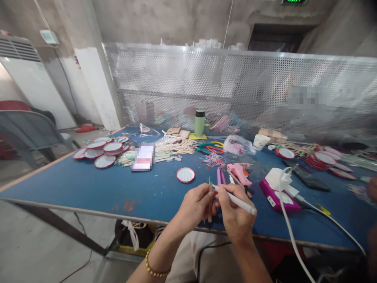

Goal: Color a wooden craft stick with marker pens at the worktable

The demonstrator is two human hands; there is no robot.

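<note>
Near the table's front edge, my left hand [194, 204] grips a flat wooden craft stick [210, 212] upright; its top end is green. My right hand [238, 214] holds a white marker pen [242, 203] like a writing tool, its tip pointing at the upper part of the stick. Whether the tip touches the stick I cannot tell. Just beyond my hands lies a round red-rimmed lid [185, 175]. Purple sticks [219, 177] and a pink glue gun [240, 174] lie behind my right hand.
Red-rimmed lids [105, 161] are piled at left, beside a phone [143, 157] and wooden sticks [176, 148]. Pliers [214, 148], colourful strings [214, 159] and a green bottle [199, 123] stand or lie farther back. At right is a purple power strip [279, 196] with white cables.
</note>
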